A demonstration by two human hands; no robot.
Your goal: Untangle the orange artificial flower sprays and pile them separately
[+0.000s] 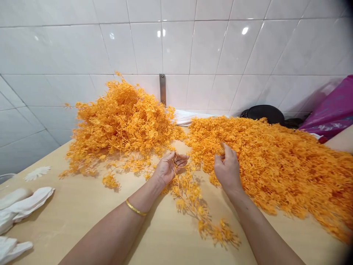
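Note:
My left hand (173, 166) is turned palm up at the middle of the table, its fingers closed on the thin stem of an orange artificial flower sprig (190, 195). The sprig's branching tips hang from the hand and lie on the tabletop towards me. My right hand (227, 165) is at the near left edge of a broad heap of orange florets (289, 165), with thumb and index finger apart; its other fingers are partly hidden. Behind my left hand, to the left, rises a tall pile of branched orange sprigs (124, 121).
White gloves (30, 202) and a white floret-shaped piece (38, 173) lie at the table's left. A metal bracket (162, 90) is on the tiled wall. Behind the heap are a black item (264, 114) and a purple bag (328, 108). Another person's arm (342, 140) shows at right.

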